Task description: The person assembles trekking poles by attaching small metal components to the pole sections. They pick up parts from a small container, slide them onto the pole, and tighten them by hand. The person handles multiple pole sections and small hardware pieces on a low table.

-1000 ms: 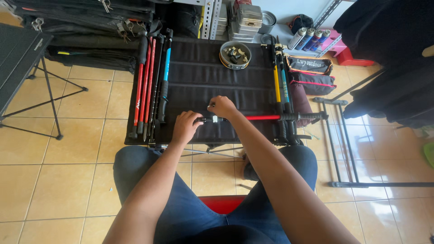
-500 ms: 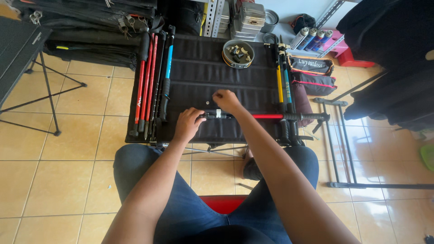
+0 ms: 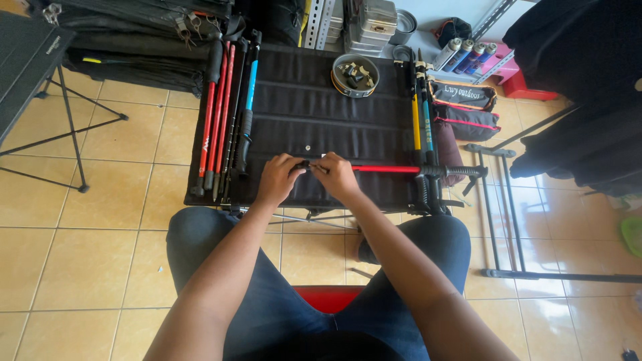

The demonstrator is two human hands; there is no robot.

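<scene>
A red trekking pole (image 3: 388, 169) with a black handle lies crosswise on a black folding table (image 3: 314, 113). My left hand (image 3: 279, 178) grips its black near end, fingers curled around it. My right hand (image 3: 336, 175) pinches the same pole just to the right, thumb and fingers closed on the small black and white fitting between the hands. Both hands sit close together near the table's front edge.
Several red, black and blue poles (image 3: 224, 113) lie along the table's left side, yellow and blue ones (image 3: 420, 113) on the right. A round tin of small parts (image 3: 355, 74) stands at the back. Bags (image 3: 465, 107), a metal rack (image 3: 508, 207) and a folding table (image 3: 27, 60) surround it.
My right hand has slid left along the red pole and now meets the left hand at its black end. The view has shifted slightly.
</scene>
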